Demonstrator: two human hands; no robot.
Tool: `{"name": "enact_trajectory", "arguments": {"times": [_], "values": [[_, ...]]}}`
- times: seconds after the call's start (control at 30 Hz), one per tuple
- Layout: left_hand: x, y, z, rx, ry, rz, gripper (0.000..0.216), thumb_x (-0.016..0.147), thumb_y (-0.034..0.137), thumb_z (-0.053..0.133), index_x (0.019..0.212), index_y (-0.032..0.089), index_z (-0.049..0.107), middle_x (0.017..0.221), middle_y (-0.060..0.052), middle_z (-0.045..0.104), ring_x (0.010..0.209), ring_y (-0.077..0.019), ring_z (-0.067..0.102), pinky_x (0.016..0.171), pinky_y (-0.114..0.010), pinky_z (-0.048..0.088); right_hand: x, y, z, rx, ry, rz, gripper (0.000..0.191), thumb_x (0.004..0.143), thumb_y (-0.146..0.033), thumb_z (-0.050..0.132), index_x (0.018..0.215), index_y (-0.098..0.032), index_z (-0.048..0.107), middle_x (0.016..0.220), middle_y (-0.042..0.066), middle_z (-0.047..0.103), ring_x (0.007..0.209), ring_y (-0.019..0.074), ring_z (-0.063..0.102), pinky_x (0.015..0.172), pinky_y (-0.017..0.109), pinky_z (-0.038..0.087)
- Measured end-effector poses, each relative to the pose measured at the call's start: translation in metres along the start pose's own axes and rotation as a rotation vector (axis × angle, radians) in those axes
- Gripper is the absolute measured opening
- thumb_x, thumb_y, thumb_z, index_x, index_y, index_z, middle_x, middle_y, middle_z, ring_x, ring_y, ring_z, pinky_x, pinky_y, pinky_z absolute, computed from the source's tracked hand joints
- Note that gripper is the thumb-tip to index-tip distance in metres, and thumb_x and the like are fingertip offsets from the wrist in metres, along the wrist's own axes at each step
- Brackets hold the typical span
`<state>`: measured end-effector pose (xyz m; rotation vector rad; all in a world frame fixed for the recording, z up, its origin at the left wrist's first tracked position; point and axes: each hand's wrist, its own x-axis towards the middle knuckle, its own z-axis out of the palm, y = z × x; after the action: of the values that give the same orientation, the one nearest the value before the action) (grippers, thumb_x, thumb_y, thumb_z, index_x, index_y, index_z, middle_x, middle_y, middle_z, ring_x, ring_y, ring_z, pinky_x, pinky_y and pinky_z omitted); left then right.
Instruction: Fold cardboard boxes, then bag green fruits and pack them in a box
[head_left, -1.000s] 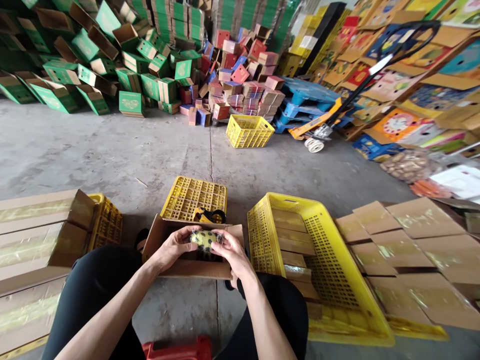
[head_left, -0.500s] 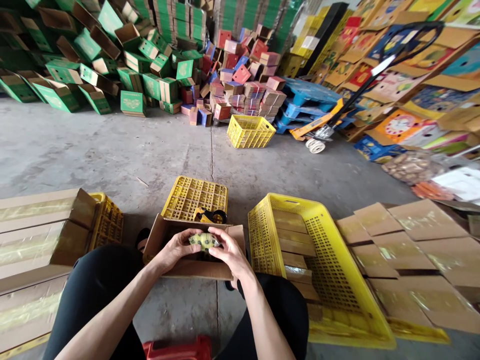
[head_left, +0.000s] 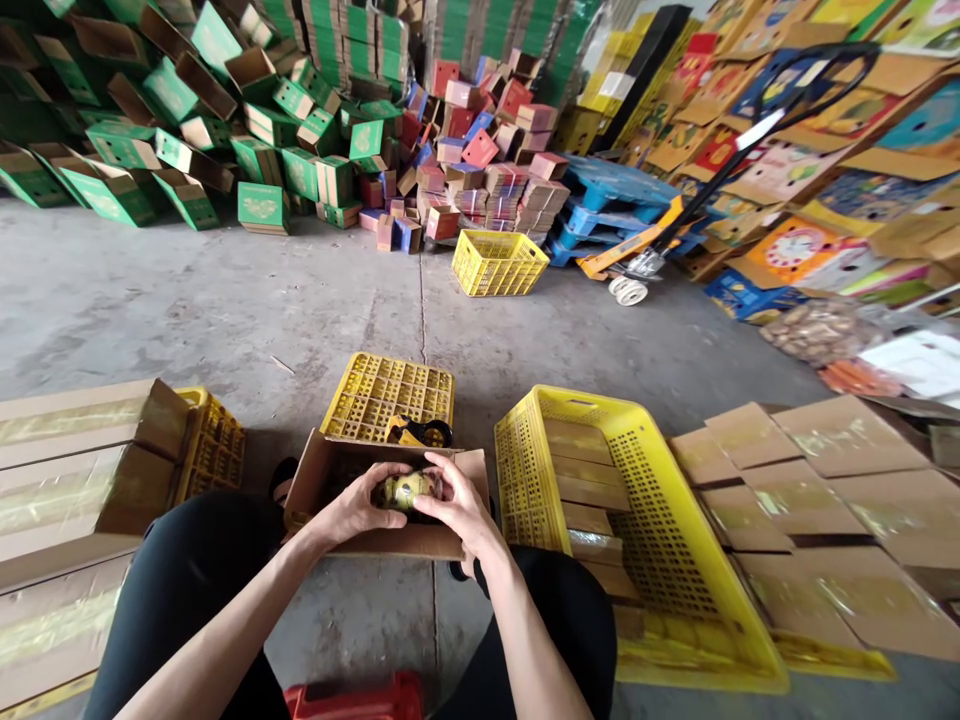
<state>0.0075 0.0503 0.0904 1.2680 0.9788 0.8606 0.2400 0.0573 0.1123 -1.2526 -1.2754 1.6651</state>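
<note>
Between my hands is a small yellow-green packet with dark spots (head_left: 405, 490), shiny like clear plastic wrap. My left hand (head_left: 369, 502) curves around its left side, thumb toward me. My right hand (head_left: 455, 503) grips the right side, fingers partly over it. Both hands are at the mouth of an open cardboard box (head_left: 420, 543) between my knees; the box's contents are mostly hidden. Just beyond the box, an orange and black tape dispenser (head_left: 420, 431) rests on an upturned yellow crate (head_left: 382, 385).
On my right stands a yellow crate (head_left: 660, 500) holding several cardboard boxes, with more taped boxes (head_left: 840, 490) beyond it. Taped cartons (head_left: 67, 430) are stacked at left. Farther off are a yellow basket (head_left: 499, 265), a pallet jack (head_left: 637, 262) and heaped green boxes (head_left: 262, 207).
Both hands have lowered slightly toward the box with the packet, which has turned and now shows a rounder, yellower side. The left fingers have spread a little.
</note>
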Motion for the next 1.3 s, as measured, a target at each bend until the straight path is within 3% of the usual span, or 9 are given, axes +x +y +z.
{"name": "enact_trajectory", "arguments": {"times": [0.17,0.3,0.43,0.57,0.63,0.77,0.9,1.03,1.3], "values": [[0.002,-0.003,0.009,0.347,0.135,0.088,0.058,0.068,0.041,0.091,0.121,0.027,0.073,0.131,-0.011,0.061,0.125,-0.037,0.055,0.112,-0.051,0.042,0.001,0.002,0.008,-0.207,-0.002,-0.064,0.076,0.074,-0.033,0.088,0.143,-0.034,0.057,0.134,0.004,0.063,0.126,0.027,0.062,0.109,0.045,0.051],[0.003,-0.004,0.013,0.509,0.191,0.085,0.049,0.071,0.034,0.087,0.116,0.025,0.072,0.12,-0.011,0.066,0.114,-0.0359,0.058,0.105,-0.051,0.045,0.001,-0.004,0.017,-0.152,-0.047,-0.069,0.076,0.076,-0.037,0.087,0.145,-0.034,0.056,0.138,0.005,0.062,0.128,0.0267,0.061,0.106,0.042,0.053],[0.002,-0.005,0.012,0.192,0.185,-0.005,0.055,0.076,0.033,0.084,0.125,0.025,0.061,0.112,-0.007,0.07,0.104,-0.0287,0.065,0.097,-0.043,0.049,0.004,-0.012,0.014,0.025,-0.059,-0.073,0.068,0.087,-0.055,0.077,0.147,-0.031,0.054,0.134,0.009,0.066,0.127,0.0267,0.063,0.107,0.045,0.053],[-0.001,0.003,0.01,-0.132,0.199,-0.014,0.071,0.075,0.034,0.086,0.136,0.027,0.051,0.122,-0.007,0.068,0.112,-0.0259,0.065,0.102,-0.04,0.048,0.008,-0.008,0.004,-0.056,0.086,-0.044,0.054,0.086,-0.064,0.075,0.126,-0.027,0.071,0.129,0.01,0.071,0.127,0.0296,0.064,0.112,0.049,0.049],[-0.003,0.009,0.008,-0.164,0.21,-0.005,0.076,0.074,0.032,0.087,0.14,0.028,0.049,0.132,-0.008,0.065,0.121,-0.0272,0.062,0.108,-0.041,0.045,0.008,0.0,0.002,-0.079,0.132,0.022,0.05,0.084,-0.065,0.076,0.118,-0.028,0.074,0.126,0.009,0.073,0.125,0.031,0.066,0.109,0.049,0.051],[-0.005,0.015,0.007,-0.226,0.178,-0.03,0.084,0.075,0.033,0.088,0.147,0.029,0.046,0.133,-0.008,0.066,0.122,-0.0289,0.063,0.11,-0.042,0.046,0.003,0.012,0.006,0.169,0.054,0.168,0.056,0.084,-0.065,0.075,0.127,-0.029,0.07,0.123,0.009,0.074,0.111,0.0288,0.073,0.096,0.049,0.06],[-0.005,0.013,0.005,-0.345,0.114,-0.045,0.085,0.071,0.032,0.093,0.145,0.029,0.05,0.131,-0.008,0.067,0.122,-0.0291,0.063,0.108,-0.042,0.047,0.002,0.01,0.008,0.274,0.125,0.141,0.058,0.076,-0.054,0.086,0.123,-0.023,0.071,0.115,0.009,0.075,0.101,0.025,0.075,0.097,0.048,0.06],[-0.006,0.013,0.0,-0.476,0.001,-0.152,0.077,0.072,0.036,0.094,0.139,0.027,0.057,0.139,-0.012,0.064,0.129,-0.0324,0.06,0.11,-0.047,0.047,0.005,0.002,0.002,0.248,0.174,0.097,0.053,0.071,-0.051,0.09,0.113,-0.022,0.074,0.113,0.008,0.076,0.105,0.026,0.074,0.098,0.047,0.059],[-0.006,0.007,-0.006,-0.393,0.149,-0.304,0.064,0.069,0.045,0.094,0.121,0.022,0.066,0.123,-0.01,0.07,0.114,-0.0297,0.068,0.096,-0.043,0.056,0.005,0.006,0.005,0.247,0.128,0.084,0.053,0.069,-0.052,0.091,0.11,-0.021,0.075,0.111,0.009,0.077,0.101,0.0261,0.074,0.095,0.046,0.061]]}}
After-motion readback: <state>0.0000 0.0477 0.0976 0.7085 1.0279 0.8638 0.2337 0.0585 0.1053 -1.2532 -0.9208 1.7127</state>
